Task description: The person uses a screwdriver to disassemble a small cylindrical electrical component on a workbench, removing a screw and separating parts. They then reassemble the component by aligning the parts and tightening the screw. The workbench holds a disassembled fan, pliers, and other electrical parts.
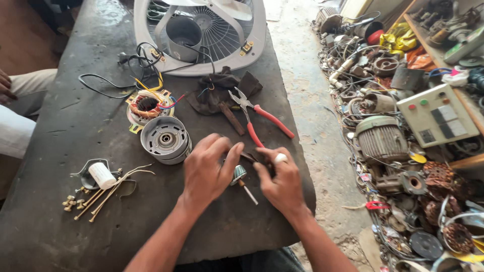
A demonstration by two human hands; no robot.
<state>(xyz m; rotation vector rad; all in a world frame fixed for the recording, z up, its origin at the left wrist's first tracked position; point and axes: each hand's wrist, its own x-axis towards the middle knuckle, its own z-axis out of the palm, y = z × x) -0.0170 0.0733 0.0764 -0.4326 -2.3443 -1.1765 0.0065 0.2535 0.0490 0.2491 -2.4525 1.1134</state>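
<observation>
My left hand (207, 168) and my right hand (281, 181) meet over the front of a dark worktable (75, 126). Together they pinch a small dark part (249, 157) between their fingertips. Just below them lies a small rotor with a thin shaft (241, 179). A white band wraps one finger of my right hand. Red-handled pliers (262, 123) lie just beyond my hands. A grey round motor housing (165, 139) and a copper-wound stator (148, 105) with coloured wires sit to the left.
A white fan frame with grille (201, 35) lies at the table's far end beside a dark rag (217, 90). A white capacitor (102, 175) and long brass screws (108, 190) lie front left. Piled motors and scrap (403, 151) cover the floor on the right. Another person sits at left (15, 116).
</observation>
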